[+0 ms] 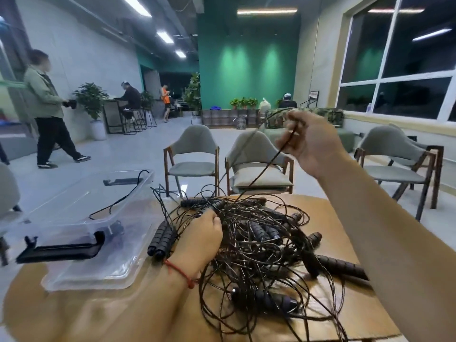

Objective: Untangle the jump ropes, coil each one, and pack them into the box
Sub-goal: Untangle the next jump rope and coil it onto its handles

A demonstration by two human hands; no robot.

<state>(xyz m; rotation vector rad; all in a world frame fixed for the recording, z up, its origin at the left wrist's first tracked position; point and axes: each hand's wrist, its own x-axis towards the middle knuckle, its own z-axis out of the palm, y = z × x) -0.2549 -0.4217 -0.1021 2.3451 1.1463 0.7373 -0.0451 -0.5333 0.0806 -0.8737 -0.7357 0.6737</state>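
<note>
Left grip [201, 233] clamped on rope tangle [259, 243]; right grip [313, 141] raised, pinching one cord [266, 166].

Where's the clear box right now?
Head view: the clear box sits at the left of the table, just left of the rope tangle and the left hand.

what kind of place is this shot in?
Likely an office lounge or shared common room: grey upholstered chairs by a wooden table, potted plants, and a person seated at a high counter.
</note>
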